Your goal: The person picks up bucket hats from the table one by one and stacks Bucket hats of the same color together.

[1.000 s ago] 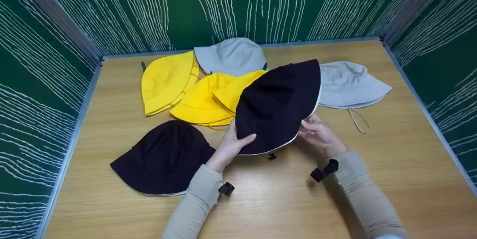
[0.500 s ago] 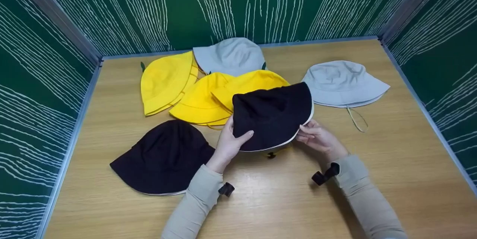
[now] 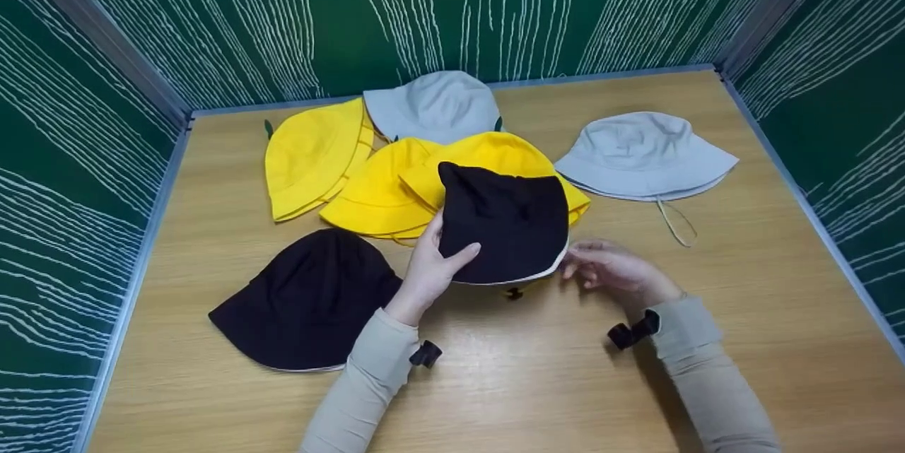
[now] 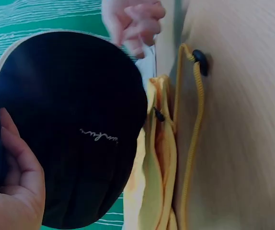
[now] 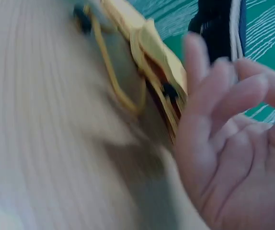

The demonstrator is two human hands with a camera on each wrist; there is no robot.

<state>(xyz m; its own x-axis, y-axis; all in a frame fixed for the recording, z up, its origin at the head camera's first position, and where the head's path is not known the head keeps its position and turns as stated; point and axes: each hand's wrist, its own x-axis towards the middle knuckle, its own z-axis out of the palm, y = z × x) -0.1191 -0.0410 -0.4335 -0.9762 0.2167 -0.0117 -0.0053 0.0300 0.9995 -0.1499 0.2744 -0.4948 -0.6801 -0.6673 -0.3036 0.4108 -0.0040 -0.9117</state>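
Observation:
My left hand (image 3: pixel 431 273) grips the brim of a black bucket hat (image 3: pixel 505 227), thumb on the near face. In the left wrist view this black hat shows small white lettering and a pale trim along its edge. My right hand (image 3: pixel 615 269) is just off the hat's right edge. Its fingers are loosely bent with nothing between them in the right wrist view, where the hand is blurred. A second black bucket hat (image 3: pixel 311 304) lies on the table, partly behind my left wrist. Behind the held hat, a yellow bucket hat (image 3: pixel 509 153) is partly covered.
Two more yellow hats (image 3: pixel 318 156) lie to the left. One grey hat (image 3: pixel 442 107) is at the back, another grey hat (image 3: pixel 643 156) at the right with a loose cord (image 3: pixel 675 223). A yellow cord with a black toggle (image 4: pixel 201 62) lies on the table. Green walls (image 3: pixel 346 8) enclose the tabletop.
The held black hat has come down and tilted, its far right edge folding inward and uncovering more of the yellow hat. My right hand has let go of its brim and drawn slightly right.

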